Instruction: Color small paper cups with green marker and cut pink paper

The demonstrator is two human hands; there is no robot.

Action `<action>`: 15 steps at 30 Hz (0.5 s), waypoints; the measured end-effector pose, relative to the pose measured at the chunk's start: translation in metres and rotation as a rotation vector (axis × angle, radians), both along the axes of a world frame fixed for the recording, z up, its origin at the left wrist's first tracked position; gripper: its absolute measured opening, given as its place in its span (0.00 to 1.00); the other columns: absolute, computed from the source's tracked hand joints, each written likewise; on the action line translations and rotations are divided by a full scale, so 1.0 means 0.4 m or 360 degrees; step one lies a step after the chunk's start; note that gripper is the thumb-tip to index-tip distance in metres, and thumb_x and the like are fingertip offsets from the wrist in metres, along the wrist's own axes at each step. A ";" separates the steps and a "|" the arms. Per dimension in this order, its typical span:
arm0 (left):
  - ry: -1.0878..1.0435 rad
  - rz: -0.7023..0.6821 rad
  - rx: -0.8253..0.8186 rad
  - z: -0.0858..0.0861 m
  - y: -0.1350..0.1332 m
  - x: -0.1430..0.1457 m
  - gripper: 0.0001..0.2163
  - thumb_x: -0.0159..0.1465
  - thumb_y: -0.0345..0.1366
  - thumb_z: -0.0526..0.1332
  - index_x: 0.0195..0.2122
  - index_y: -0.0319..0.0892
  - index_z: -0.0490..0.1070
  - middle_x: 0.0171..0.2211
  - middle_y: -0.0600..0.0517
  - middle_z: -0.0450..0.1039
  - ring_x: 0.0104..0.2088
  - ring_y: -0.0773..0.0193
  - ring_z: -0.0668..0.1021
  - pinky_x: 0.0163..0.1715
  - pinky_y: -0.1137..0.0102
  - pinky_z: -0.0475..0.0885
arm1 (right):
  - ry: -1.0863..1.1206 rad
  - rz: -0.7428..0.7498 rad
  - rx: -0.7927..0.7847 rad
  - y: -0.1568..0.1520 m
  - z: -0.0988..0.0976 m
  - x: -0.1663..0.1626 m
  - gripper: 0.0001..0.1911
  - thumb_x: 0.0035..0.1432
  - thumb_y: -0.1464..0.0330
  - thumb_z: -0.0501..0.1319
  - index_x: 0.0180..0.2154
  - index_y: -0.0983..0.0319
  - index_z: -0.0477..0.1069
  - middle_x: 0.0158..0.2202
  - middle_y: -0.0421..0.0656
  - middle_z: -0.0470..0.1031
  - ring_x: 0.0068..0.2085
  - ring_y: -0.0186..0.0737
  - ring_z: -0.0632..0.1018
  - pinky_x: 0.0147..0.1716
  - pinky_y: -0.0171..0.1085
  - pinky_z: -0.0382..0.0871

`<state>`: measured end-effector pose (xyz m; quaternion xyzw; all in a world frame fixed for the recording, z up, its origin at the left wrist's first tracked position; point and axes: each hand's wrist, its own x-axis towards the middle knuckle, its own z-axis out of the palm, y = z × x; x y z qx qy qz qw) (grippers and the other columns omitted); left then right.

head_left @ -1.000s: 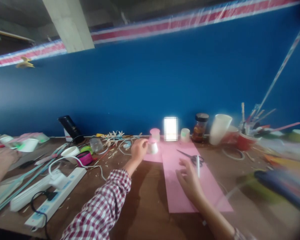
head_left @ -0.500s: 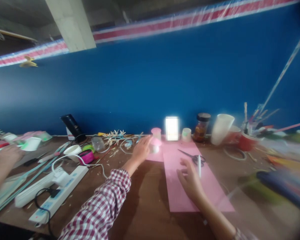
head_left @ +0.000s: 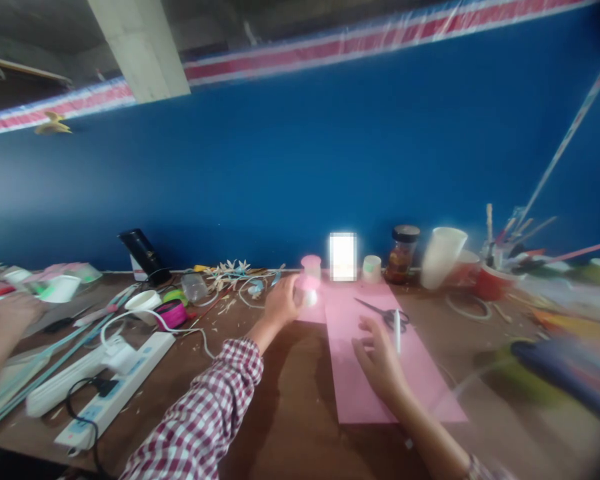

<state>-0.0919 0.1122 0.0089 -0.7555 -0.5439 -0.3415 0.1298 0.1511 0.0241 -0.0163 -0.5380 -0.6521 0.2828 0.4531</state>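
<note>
My left hand [head_left: 281,301] reaches to the back of the table, its fingers curved and apart around the left side of a small white pot with a pink top [head_left: 309,293]. Whether the fingertips touch it is hard to see. Behind that pot is another pink-topped cup [head_left: 311,265]. My right hand [head_left: 377,357] is held over a pink paper sheet [head_left: 355,400], fingers loosely spread with nothing between them. Just right of it are black-handled scissors [head_left: 403,321] and a white pen [head_left: 397,332], which overlaps the scissors in view.
At left are a power strip [head_left: 117,390], a magenta tape roll [head_left: 171,313] and a co-worker's hand [head_left: 13,317]. Along the back stand a bright blurred-out rectangle [head_left: 343,257], a small pale cup [head_left: 371,269], a dark-lidded jar [head_left: 403,253], a tall white cup [head_left: 443,257] and a red tool cup [head_left: 495,283].
My left hand's fingers have curled from a stretched reach to a curve beside the pink-topped pot. My right hand has hardly moved. The whole view has shifted slightly.
</note>
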 end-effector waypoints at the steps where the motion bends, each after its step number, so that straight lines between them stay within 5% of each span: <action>1: -0.0013 -0.0002 -0.0010 0.004 0.001 0.002 0.28 0.57 0.40 0.61 0.58 0.39 0.59 0.52 0.42 0.69 0.52 0.51 0.71 0.51 0.59 0.68 | 0.0005 0.0000 -0.0002 0.001 0.000 0.000 0.25 0.56 0.62 0.54 0.54 0.66 0.59 0.46 0.53 0.67 0.34 0.39 0.75 0.30 0.39 0.74; 5: -0.0091 -0.0079 -0.0109 0.013 0.014 0.014 0.29 0.57 0.47 0.61 0.58 0.42 0.61 0.58 0.43 0.63 0.58 0.49 0.65 0.56 0.56 0.63 | 0.0026 0.0000 0.0017 0.001 -0.006 0.002 0.24 0.56 0.63 0.54 0.53 0.65 0.58 0.46 0.53 0.67 0.33 0.38 0.75 0.29 0.39 0.74; 9: -0.0183 -0.0083 -0.0152 0.003 0.030 0.025 0.16 0.63 0.42 0.56 0.49 0.45 0.70 0.53 0.46 0.70 0.54 0.54 0.70 0.54 0.59 0.66 | 0.0032 -0.0006 0.0029 0.001 -0.010 0.004 0.24 0.56 0.62 0.54 0.53 0.64 0.59 0.46 0.52 0.68 0.33 0.38 0.75 0.29 0.39 0.74; 15: -0.0293 -0.0031 -0.0108 -0.013 0.038 0.022 0.16 0.61 0.37 0.57 0.51 0.43 0.68 0.51 0.46 0.71 0.52 0.56 0.72 0.53 0.60 0.68 | 0.0033 -0.0015 0.0037 0.000 -0.010 0.002 0.23 0.56 0.62 0.54 0.53 0.64 0.59 0.45 0.52 0.69 0.32 0.38 0.75 0.29 0.39 0.74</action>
